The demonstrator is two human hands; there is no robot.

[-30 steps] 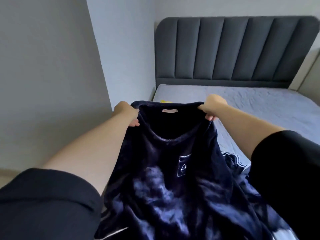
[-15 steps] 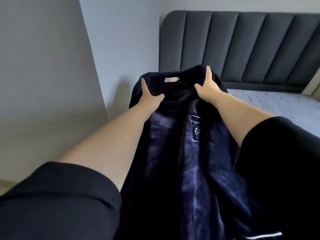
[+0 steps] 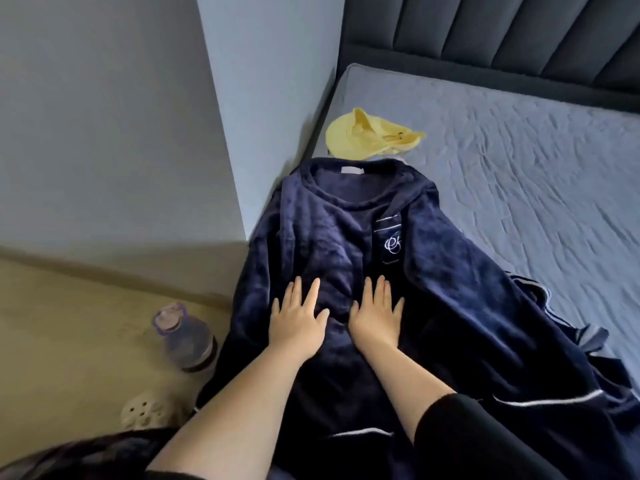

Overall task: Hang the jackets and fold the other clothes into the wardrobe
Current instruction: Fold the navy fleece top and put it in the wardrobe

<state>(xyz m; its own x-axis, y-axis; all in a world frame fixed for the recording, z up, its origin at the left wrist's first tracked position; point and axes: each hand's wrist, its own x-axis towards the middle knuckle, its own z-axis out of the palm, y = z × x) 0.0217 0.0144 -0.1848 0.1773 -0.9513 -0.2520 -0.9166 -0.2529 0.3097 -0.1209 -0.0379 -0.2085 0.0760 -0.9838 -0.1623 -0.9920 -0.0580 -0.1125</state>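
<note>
Smoothing the plush navy top on the bed.
Soft, limp, slightly heavy — both hands, left hand and right hand, fingers spread flat; grip shoulders or hem.

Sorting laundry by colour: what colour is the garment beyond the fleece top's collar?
Yellow garment, head view.

Bare bed sheet lies open from 1 to 3 o'clock. A yellow garment sits at 12, the wall closes 10–11, and a bottle stands on the floor at 8.
</note>
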